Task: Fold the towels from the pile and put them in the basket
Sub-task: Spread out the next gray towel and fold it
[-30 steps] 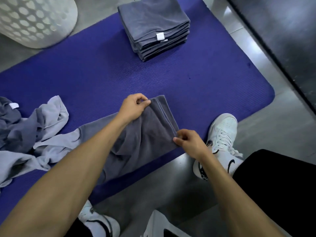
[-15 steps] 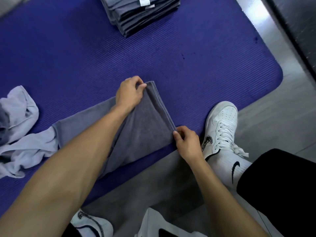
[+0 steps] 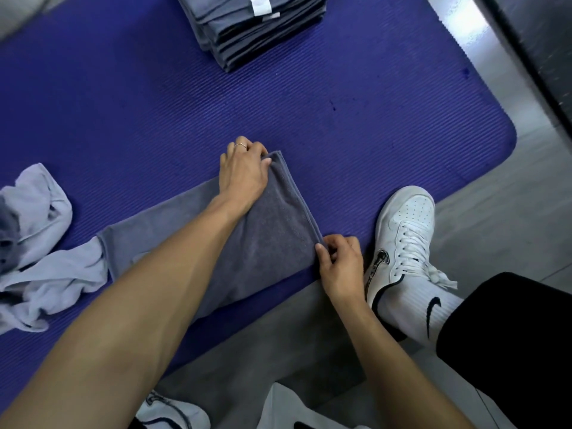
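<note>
**Folding on the purple mat**

Pinching the dark grey towel point(image 3: 263, 236) at centre, the left hand point(image 3: 244, 174) closes on its far corner, the right hand point(image 3: 340, 264) on its near corner. Folded stack point(image 3: 257, 23) at 12 o'clock; unfolded pile point(image 3: 40, 243) at 9 o'clock on the mat point(image 3: 371, 119).

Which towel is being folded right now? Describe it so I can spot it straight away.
On the purple mat, near its front edge, lies a dark grey towel, doubled over. The left hand and right hand pinch its two right-end corners. Unlike the neat folded stack behind it and the crumpled pale towels to its left, it lies flat, half-folded.
</note>
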Demonstrator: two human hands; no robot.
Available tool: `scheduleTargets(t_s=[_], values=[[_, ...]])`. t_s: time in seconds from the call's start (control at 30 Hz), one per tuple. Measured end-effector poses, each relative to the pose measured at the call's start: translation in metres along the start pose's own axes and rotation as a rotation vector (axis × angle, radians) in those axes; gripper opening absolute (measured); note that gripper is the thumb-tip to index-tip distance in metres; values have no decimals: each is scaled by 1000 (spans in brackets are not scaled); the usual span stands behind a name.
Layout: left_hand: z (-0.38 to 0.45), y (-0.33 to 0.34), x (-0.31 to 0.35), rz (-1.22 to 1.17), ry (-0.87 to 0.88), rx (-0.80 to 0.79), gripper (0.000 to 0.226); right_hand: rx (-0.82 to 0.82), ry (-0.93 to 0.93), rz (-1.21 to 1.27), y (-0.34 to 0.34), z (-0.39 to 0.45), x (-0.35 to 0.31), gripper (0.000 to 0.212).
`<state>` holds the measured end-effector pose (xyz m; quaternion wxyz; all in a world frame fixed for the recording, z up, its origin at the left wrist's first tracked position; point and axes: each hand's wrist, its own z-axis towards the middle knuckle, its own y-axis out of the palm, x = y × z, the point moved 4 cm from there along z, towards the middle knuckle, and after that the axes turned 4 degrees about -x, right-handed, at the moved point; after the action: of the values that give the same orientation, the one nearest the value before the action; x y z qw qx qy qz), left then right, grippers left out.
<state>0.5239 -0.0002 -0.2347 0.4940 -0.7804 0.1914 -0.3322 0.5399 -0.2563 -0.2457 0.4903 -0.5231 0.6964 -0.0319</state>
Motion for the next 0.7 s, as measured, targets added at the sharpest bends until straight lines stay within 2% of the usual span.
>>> scheduleTargets(t_s=[0.1,0.3,0.47,0.57,0.7], values=[[0,-6,5,6,-38,-40,23,-16,3,-26,-1,0,1,18],[-21,-29,-10,-284,-160,-104,16,-9,-5,-57,-3,0,-2,22],[-51,-53,-27,-423,-192,-94,10,-36,29,-238,-2,2,-11,31],[-67,-65,-24,-457,-169,-96,7,-78,-90,-363,-3,-2,-13,31],[-86,-79,-16,-487,-99,-160,19,-91,-206,-399,-4,-4,-15,22]])
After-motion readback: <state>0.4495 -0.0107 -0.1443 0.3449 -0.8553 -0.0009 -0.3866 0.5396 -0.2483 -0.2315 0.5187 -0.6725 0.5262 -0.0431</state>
